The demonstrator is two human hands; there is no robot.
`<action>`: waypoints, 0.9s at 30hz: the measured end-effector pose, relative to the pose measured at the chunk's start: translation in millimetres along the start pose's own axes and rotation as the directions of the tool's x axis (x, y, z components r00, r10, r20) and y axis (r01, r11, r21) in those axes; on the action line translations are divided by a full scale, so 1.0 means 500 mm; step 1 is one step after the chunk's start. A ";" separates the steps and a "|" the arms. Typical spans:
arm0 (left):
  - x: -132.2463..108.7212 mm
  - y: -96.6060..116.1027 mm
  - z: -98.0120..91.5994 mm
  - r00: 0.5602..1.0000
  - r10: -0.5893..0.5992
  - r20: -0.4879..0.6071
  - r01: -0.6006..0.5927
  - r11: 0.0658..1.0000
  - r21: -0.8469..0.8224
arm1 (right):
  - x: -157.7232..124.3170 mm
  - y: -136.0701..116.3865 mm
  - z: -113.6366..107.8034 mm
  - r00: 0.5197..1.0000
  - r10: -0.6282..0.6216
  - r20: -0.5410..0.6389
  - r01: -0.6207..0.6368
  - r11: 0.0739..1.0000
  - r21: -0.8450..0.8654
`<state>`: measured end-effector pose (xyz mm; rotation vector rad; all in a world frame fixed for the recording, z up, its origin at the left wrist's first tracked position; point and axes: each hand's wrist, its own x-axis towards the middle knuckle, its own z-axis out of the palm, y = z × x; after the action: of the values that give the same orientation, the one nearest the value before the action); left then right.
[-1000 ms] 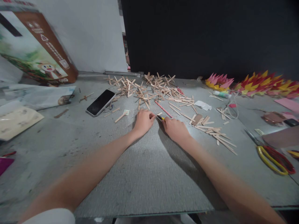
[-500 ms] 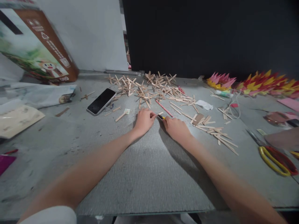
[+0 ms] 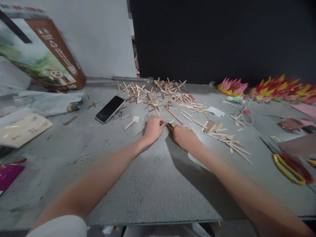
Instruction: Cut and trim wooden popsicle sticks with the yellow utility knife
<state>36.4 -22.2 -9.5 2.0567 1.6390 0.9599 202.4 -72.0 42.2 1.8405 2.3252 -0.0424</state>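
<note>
**Close handling is being kept to one spot**

Almost nothing is being changed: the left hand (image 3: 154, 129) and the right hand (image 3: 187, 136) are being held nearly tip to tip above the worktop (image 3: 153, 184), as they were half a second ago, while only the view is being slightly shifted. A pale wooden craft stick (image 3: 171, 122) is apparently being pinched by the left hand, its thumb and finger drawn narrow. A slim black-and-yellow tool (image 3: 171, 125) is being gripped in the right hand, its dark tip being directed towards the stick; its exact kind cannot be told. Seemingly, the same stick is being worked on without a break. Beyond both hands, a heap of crossed sticks (image 3: 138, 93) is being left untouched; beyond the left hand, to its left, a smartphone (image 3: 110, 109) is being left lying.
</note>
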 end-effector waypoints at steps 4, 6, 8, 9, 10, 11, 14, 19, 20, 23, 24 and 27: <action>0.001 0.000 0.001 1.000 -0.017 0.014 0.017 1.000 -0.013 | 0.004 -0.008 0.000 1.000 0.010 0.013 -0.011 1.000 0.016; 0.001 -0.001 0.001 1.000 -0.008 0.017 0.008 1.000 -0.001 | 0.003 -0.009 0.001 1.000 0.017 0.011 -0.017 0.999 0.031; 0.001 -0.002 0.001 1.000 0.010 0.028 -0.010 1.000 0.006 | 0.000 -0.009 0.005 1.000 0.021 0.002 -0.021 0.999 0.048; 0.001 -0.003 0.001 0.999 0.020 0.037 -0.020 1.000 0.007 | -0.001 -0.008 0.007 1.000 0.022 -0.004 -0.022 0.998 0.058; 0.002 -0.003 0.000 0.999 0.028 0.045 -0.028 1.000 0.007 | -0.003 -0.007 0.009 1.000 0.025 -0.011 -0.024 0.997 0.067; 0.001 -0.003 -0.001 0.998 0.034 0.050 -0.035 0.999 0.008 | -0.004 -0.006 0.010 0.999 0.029 -0.020 -0.027 0.997 0.077; -0.001 -0.001 -0.003 0.998 0.047 0.051 -0.048 0.999 0.022 | -0.007 0.002 0.013 0.999 0.037 -0.038 -0.033 0.994 0.108; -0.006 0.000 -0.002 0.998 0.048 0.043 -0.049 0.999 0.020 | -0.008 0.033 0.004 0.996 0.008 -0.087 0.008 0.983 0.184; -0.008 0.000 0.000 0.998 0.046 0.038 -0.047 0.999 0.013 | -0.004 0.040 0.000 0.994 0.004 -0.112 0.019 0.980 0.199; -0.014 0.002 0.001 1.000 0.026 0.014 -0.026 0.999 -0.020 | 0.017 0.054 -0.015 0.981 -0.015 -0.195 0.063 0.969 0.238; -0.016 0.003 0.001 1.000 0.014 0.004 -0.014 0.999 -0.034 | 0.028 0.057 -0.019 0.975 -0.028 -0.221 0.084 0.965 0.247; -0.020 0.004 -0.004 1.000 -0.024 -0.019 0.022 0.995 -0.098 | 0.063 0.062 -0.020 0.929 -0.100 -0.356 0.215 0.930 0.299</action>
<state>35.7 -32.5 -9.7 1.9661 1.5896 1.0345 224.1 -33.1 49.8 1.9258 2.8570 -0.1676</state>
